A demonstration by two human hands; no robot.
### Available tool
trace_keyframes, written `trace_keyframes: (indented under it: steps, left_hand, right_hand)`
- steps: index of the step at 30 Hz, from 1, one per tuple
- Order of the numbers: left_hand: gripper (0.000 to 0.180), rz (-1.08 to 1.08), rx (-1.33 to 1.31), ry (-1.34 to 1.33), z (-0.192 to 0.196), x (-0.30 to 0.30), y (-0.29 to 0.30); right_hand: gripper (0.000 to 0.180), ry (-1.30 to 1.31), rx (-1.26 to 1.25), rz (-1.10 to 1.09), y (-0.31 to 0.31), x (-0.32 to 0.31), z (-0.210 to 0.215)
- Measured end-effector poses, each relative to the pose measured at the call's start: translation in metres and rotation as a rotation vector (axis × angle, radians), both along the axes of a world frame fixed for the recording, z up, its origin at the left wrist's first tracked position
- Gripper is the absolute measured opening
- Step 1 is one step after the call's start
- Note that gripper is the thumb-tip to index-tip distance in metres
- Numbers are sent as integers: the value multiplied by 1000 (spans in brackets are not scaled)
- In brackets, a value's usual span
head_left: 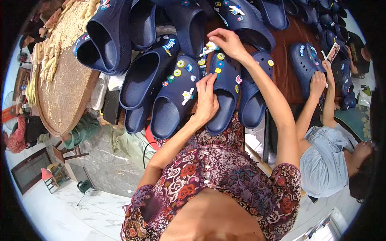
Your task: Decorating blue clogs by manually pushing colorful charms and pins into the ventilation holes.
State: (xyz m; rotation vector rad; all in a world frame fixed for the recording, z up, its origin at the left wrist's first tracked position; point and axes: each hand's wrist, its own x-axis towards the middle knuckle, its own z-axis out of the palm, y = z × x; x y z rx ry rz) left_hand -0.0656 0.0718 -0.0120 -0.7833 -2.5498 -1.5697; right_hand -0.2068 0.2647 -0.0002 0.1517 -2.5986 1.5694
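Note:
In front of me lies a navy foam clog (222, 104) with several colourful shoe charms on its top. My left hand (207, 98) grips this clog at its left side, fingers along the upper. Above its toe, my right hand (230, 43) pinches a white figure-shaped shoe charm (210, 49) between thumb and fingertips. Left of it sits a matching clog (167, 114) bearing ring-shaped, blue and white charms. To the right stands another navy clog (253, 104) with a yellow ring charm. Small charms (202, 64) show between the toes of the two middle clogs.
More navy clogs (108, 40) crowd the far side of the brown-covered table (283, 48). At left is a round woven tray (60, 96) with corn cobs and kernels. On the right, a co-worker's hands (318, 82) hold a decorated clog (303, 66) and a small card (333, 52).

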Motion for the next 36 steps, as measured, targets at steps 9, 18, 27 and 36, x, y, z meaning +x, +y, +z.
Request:
trace_keyframes:
  steps: [9,18,27,36]
  left_hand:
    - [71,-14,21,-17,3,-7,1]
    - [69,14,-41,24,4,-16,7]
    - [69,45,-22,6,3,-16,9]
    - [70,26,-20,17,4,-18,8]
  right_hand:
    - [33,10,355,405,37,34,21]
    - [26,151,496,369,25,54,30]
    - [25,232,416,301,22,67,22]
    - [20,82,328,144,37,74,22]
